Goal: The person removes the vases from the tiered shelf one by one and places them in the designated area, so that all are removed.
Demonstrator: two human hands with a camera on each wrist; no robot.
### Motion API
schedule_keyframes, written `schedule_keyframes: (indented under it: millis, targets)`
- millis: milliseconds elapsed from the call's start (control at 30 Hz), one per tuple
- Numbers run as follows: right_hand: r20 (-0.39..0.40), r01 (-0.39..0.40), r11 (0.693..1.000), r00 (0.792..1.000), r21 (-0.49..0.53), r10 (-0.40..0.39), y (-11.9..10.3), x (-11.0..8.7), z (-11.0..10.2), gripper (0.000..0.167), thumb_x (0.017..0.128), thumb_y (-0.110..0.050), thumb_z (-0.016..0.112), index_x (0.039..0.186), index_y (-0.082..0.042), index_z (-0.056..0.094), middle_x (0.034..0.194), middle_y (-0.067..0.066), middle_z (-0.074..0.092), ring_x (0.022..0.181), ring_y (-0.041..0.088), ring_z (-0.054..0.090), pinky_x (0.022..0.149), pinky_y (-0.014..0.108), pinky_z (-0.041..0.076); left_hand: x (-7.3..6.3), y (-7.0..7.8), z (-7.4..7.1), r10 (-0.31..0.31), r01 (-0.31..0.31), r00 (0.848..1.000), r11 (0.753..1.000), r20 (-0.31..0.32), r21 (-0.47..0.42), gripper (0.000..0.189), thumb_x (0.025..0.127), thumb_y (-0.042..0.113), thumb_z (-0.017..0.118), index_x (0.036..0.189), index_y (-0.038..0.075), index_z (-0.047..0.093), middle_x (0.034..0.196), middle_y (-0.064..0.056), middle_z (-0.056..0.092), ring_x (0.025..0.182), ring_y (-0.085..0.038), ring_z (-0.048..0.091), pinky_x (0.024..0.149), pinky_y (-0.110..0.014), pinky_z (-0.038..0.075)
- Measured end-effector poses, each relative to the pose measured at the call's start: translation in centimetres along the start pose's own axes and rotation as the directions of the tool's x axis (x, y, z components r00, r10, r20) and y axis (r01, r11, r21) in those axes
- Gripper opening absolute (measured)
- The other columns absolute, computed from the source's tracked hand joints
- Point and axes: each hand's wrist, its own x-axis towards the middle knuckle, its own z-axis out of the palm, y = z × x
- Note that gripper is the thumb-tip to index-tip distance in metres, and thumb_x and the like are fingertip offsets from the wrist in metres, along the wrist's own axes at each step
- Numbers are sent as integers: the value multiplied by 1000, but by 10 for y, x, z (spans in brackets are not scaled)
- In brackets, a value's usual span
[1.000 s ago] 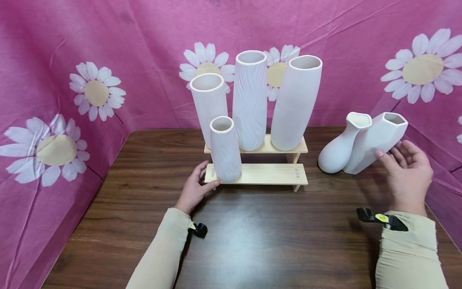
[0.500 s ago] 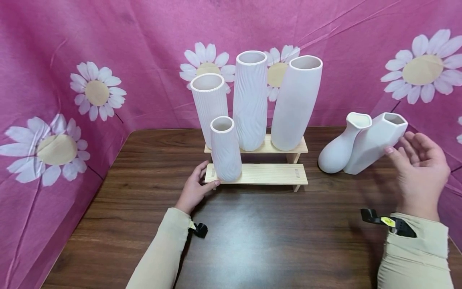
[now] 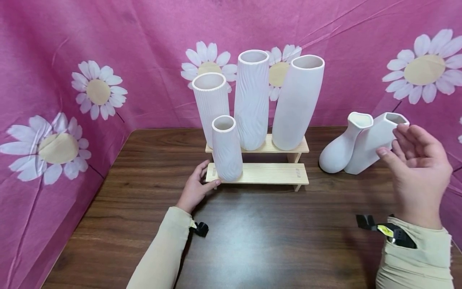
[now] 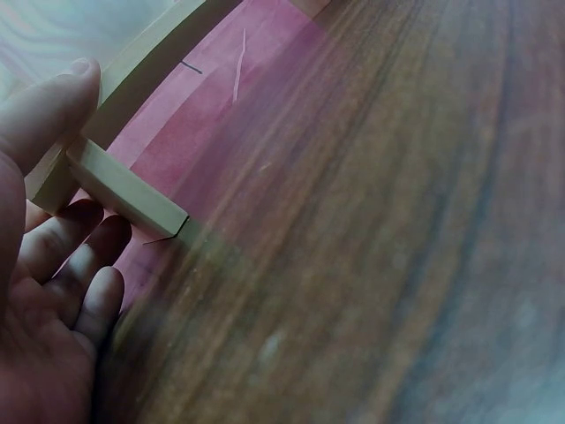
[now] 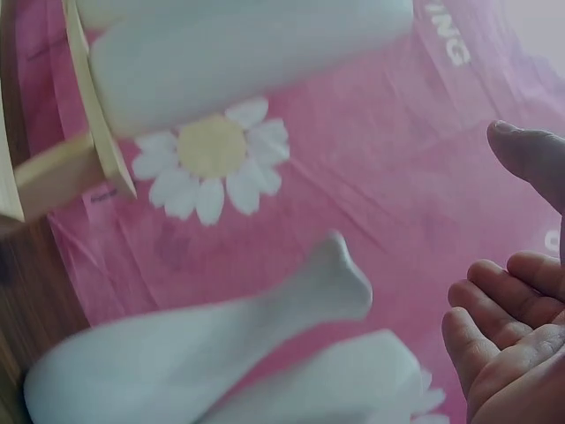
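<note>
In the head view my left hand (image 3: 196, 188) grips the left end of a two-step wooden stand (image 3: 274, 172). The left wrist view has the thumb on the board (image 4: 159, 62) and the fingers below it, beside a short leg (image 4: 132, 190). A small wavy vase (image 3: 227, 156) stands on the lower step. Behind it, the upper step bears a ribbed vase (image 3: 211, 108), a tall wavy vase (image 3: 251, 104) and a smooth vase (image 3: 297, 104). My right hand (image 3: 420, 172), fingers loosely bent and holding nothing, is beside an angular white vase (image 3: 371, 142); its fingertips overlap the rim in the head view.
A round-bellied, narrow-necked vase (image 3: 337, 152) stands against the angular one on the right of the brown wooden table (image 3: 252, 241). Pink cloth (image 3: 155, 48) printed with daisies hangs along the back and both sides.
My right hand has moved right and then upward along the angular vase, its fingers now at rim height. The left hand stays on the stand, and the vases keep their places.
</note>
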Motion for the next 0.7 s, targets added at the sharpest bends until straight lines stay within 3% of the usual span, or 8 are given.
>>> schedule_keyframes:
  millis: [133,333,700]
  targets:
    - [88,-2,1000,996,5,1,2,-8,10,66,68,43,57,127,15,56,126,26,63,119,30,61,97,27,51,-3,5,1,15,-15,1000,1000,1,2,81,86,-3,76,152,-6,30,144,-22,53,118,-29,58,89,-18,48]
    - [199,-24,997,979,-78,39,8,-19,21,69,69,43,56,131,14,54,128,23,64,122,26,60,101,27,48,-4,5,1,12,-12,1000,1000,-1,4,81,86,-2,76,153,-5,30,145,-22,53,119,-30,58,89,-17,48]
    - [387,-24,990,919,-138,77,21,-37,36,69,72,40,55,135,12,52,131,19,63,127,24,57,106,26,43,-3,5,1,9,-9,1000,1000,2,0,82,86,-2,76,153,-6,30,145,-22,52,119,-30,57,89,-17,48]
